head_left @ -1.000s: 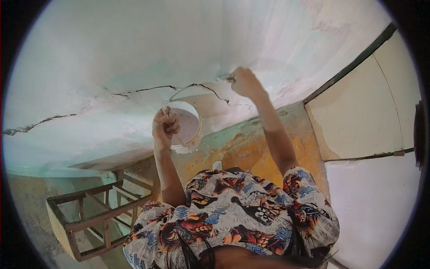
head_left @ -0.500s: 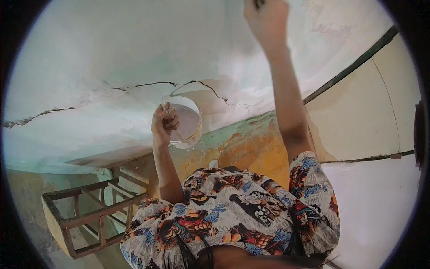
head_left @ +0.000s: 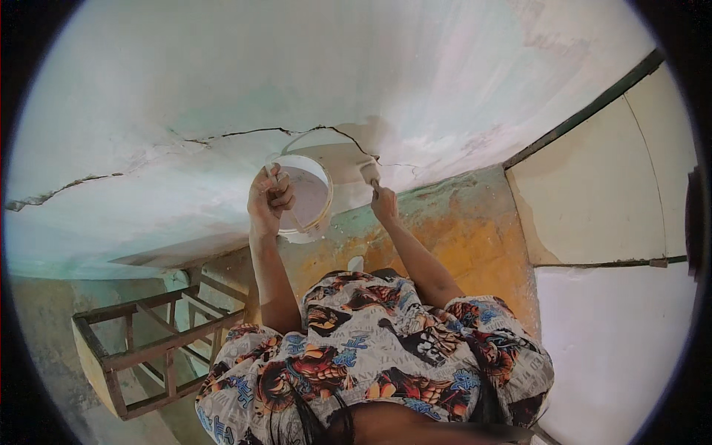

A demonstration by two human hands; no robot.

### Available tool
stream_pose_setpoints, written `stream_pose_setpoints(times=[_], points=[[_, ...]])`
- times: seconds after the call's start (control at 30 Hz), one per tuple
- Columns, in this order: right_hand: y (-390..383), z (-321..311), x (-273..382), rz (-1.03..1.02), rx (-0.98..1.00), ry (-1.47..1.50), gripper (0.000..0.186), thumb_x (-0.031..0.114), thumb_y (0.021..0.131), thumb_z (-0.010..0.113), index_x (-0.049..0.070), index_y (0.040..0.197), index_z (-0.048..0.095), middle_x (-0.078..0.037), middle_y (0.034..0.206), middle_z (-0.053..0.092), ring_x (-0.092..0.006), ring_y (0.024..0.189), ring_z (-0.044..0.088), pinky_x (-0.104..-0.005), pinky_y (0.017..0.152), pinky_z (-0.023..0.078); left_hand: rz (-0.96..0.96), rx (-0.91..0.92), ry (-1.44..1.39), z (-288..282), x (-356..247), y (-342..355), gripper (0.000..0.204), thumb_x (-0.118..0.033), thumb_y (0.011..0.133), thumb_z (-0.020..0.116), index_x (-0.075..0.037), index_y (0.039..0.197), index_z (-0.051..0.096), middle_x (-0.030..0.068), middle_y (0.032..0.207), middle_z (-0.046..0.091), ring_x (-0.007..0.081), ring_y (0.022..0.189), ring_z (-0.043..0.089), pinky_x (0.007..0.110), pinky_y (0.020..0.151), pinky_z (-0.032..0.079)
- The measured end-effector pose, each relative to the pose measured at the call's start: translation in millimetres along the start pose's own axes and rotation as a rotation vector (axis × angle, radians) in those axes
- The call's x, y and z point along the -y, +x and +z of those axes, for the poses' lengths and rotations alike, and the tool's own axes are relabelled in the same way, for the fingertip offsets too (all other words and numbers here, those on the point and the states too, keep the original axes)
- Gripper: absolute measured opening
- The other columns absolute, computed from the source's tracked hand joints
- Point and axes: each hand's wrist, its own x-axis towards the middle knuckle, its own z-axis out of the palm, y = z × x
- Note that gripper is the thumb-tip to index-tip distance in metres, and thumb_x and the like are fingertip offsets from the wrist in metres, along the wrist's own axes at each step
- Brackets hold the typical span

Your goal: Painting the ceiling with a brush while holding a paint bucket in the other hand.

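Gripping bucket at its left side: left hand, fingers curled. Right hand closed around handle of brush; brush just right of bucket, near right end of crack in pale wall. Brush-wall contact: can't tell. Wooden frame lower left.

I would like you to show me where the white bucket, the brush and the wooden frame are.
White bucket (head_left: 311, 165): head view, on its inner wall.
Brush (head_left: 369, 172): head view, on its pale head.
Wooden frame (head_left: 172, 345): head view, on one long brown rail.
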Motion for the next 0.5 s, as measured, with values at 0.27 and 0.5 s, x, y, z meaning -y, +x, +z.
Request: stream_pose_setpoints(times=[0.27, 0.5], points=[[14.6, -134.7, 119.3, -0.136, -0.292, 0.478, 0.039, 0.006, 0.084, 0.062, -0.001, 0.121, 0.052, -0.010, 0.069, 0.056, -0.0127, 0.056, 0.051, -0.0259, 0.054, 0.043, 0.034, -0.092, -0.068, -17.5, 0.3, -18.6, 0.027, -0.032, 0.079, 0.055, -0.013, 0.092, 0.041, -0.0053, 0.063, 0.025, 0.0051, 0.047, 0.020, 0.021, 0.044, 0.017], [146.8, -299.4, 231.4, -0.422, -0.732, 0.850, 0.028, 0.017, 0.084, 0.066, -0.002, 0.105, 0.062, 0.002, 0.068, 0.054, -0.0024, 0.054, 0.040, -0.0184, 0.049, 0.034, -0.003, -0.069, -0.015, -3.5, 4.8, -2.8, 0.024, -0.029, 0.079, 0.052, -0.012, 0.092, 0.040, -0.0055, 0.063, 0.025, 0.0050, 0.048, 0.021, 0.021, 0.044, 0.018]])
